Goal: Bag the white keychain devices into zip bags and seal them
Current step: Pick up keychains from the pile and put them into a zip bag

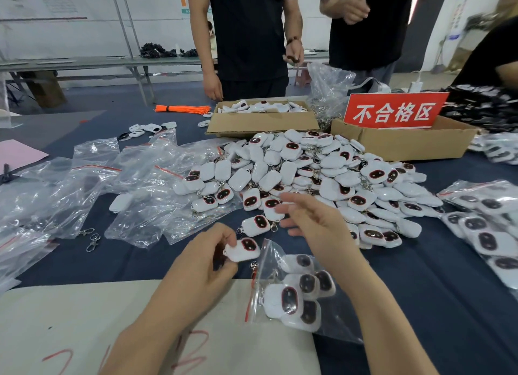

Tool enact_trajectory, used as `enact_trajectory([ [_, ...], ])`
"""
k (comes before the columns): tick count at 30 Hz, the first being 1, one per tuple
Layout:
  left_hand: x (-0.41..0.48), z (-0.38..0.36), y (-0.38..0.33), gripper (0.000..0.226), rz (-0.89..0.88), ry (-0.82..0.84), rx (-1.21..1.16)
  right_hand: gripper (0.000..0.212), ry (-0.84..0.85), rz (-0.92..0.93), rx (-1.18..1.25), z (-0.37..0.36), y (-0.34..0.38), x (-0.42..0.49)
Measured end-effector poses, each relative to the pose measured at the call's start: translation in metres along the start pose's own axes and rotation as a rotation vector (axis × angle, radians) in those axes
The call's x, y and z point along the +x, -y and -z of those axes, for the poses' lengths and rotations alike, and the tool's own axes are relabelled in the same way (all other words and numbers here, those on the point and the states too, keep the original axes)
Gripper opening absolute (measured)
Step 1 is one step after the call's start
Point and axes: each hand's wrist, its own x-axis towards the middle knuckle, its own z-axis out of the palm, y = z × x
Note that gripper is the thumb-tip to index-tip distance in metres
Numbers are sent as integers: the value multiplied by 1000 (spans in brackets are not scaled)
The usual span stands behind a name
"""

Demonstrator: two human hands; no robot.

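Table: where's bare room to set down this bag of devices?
Bare dark cloth lies between the part-filled zip bag by your right forearm and the bagged stack at the right edge. The beige sheet at front left is also free. Crowded: the loose device pile at centre, empty bags on the left. Your left hand holds a device.

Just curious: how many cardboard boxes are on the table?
2: the left box holds white devices behind the pile; the right box carries the red sign. None else shows.
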Motion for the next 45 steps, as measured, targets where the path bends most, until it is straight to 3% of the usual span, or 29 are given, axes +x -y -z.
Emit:
enact_trajectory([
  [3, -9, 0, -2, 39, -20, -8, 100, 27, 138, 2, -265, -7, -3, -4],
  [7, -10, -5, -6, 32, -20, -24, 45, 23, 254, -58, -435, -12, -7, -5],
  [10, -9, -6, -9, 17, -3, -37, -69, 24, 269, -85, -419, -11, -7, -4],
  [23, -10, -1, -15, 16, 59, 50, -198, 26, 252, -36, -280, -10, -8, -2],
  [28, -11, -19, -20, 37, 25, 124, -158, 26, 245, -9, -250, -11, -6, -3],
  [36, -10, -18, -15, 49, 28, 149, -257, 27, 228, -4, -317, -12, -2, -5],
  [39, -9, -19, -15, 40, 52, 164, -226, 26, 236, 32, -406, -17, 1, -6],
  [45, -11, -8, -16, 34, -2, 281, -220, 26, 196, 135, -356, -18, 1, -8],
])
